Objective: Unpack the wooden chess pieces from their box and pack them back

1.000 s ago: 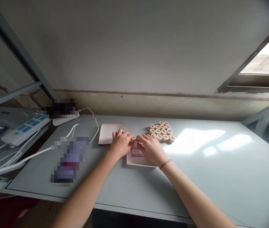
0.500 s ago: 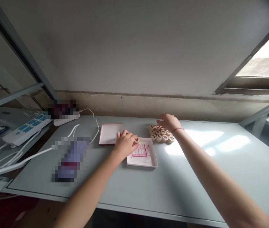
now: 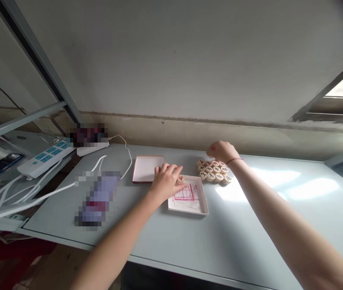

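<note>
My left hand point(image 3: 167, 179) is over the left edge of a shallow white box tray point(image 3: 203, 207), thumb and fingers apart. Between them, a round wooden Chinese chess piece point(image 3: 181, 178) with a red character rests in the tray's far left corner. Pink grid lines are marked on the tray's floor. My right hand point(image 3: 223, 151) is closed above the back row of a block of Chinese chess pieces point(image 3: 210, 176) set in rows. A red mark shows at its fingertips, seemingly on a piece held there. The block's front rows carry black characters, the back row red.
A second shallow box half point(image 3: 147, 168) with a red edge lies behind my left hand. To the left are a blurred purple object point(image 3: 98, 199), a white power strip point(image 3: 46, 157) and several white cables. The wall point(image 3: 171, 133) borders the desk's point(image 3: 250, 249) far side.
My left fingers have spread from the chess piece, leaving it in the tray's corner. My right hand stays above the block, its fingers closer together. The whole view has shifted slightly.
</note>
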A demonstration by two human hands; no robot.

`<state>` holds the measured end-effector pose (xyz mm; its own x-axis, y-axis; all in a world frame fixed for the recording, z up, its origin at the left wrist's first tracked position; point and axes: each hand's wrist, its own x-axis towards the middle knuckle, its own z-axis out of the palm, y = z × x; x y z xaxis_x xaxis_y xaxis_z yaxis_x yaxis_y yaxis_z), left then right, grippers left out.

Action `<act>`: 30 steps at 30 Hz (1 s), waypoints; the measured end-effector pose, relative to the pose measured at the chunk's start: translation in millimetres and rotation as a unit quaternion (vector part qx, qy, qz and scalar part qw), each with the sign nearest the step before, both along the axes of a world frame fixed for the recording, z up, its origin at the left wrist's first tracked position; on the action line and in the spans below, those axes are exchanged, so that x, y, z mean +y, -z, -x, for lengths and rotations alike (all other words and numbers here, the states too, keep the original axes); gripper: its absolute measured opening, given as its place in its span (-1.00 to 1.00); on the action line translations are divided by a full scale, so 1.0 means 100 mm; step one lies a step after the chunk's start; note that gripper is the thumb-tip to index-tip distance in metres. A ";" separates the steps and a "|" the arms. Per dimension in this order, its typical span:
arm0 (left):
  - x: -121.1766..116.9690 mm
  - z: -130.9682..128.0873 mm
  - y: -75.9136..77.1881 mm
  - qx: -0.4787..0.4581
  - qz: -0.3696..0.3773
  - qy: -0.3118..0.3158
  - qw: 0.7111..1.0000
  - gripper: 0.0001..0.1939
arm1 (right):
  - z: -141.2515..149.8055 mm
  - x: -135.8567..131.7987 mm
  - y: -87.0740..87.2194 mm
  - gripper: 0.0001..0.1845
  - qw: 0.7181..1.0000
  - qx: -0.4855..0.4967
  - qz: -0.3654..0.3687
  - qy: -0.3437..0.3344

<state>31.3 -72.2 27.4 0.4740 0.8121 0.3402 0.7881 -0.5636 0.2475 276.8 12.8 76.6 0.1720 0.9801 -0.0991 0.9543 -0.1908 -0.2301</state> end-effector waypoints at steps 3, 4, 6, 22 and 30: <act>0.02 -0.01 -0.08 -0.039 -0.024 0.008 0.999 -0.42 | 0.17 -0.33 -0.09 -0.62 0.972 0.220 -0.080 -0.010; 0.03 -0.03 -0.12 -0.060 -0.028 0.020 0.998 -0.44 | 0.24 -0.46 -0.09 -0.61 0.953 0.289 -0.086 -0.026; 0.03 -0.09 -0.17 -0.105 -0.024 0.056 0.993 -0.51 | 0.37 -0.72 -0.04 -0.58 0.912 0.399 -0.075 -0.058; 0.07 -0.24 -0.32 -0.150 0.019 0.081 0.985 -0.80 | 0.45 -1.13 0.12 -0.50 0.808 0.579 -0.108 0.012; 0.02 -0.20 -0.24 -0.073 0.046 0.081 0.993 -0.88 | 0.41 -1.11 0.16 -0.56 0.800 0.583 -0.140 0.037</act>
<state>51.3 -70.5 51.8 0.5523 0.7599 0.3427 0.6408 -0.6500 0.4086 236.2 -98.5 60.6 0.1810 0.9834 -0.0138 0.0486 -0.0229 -0.9986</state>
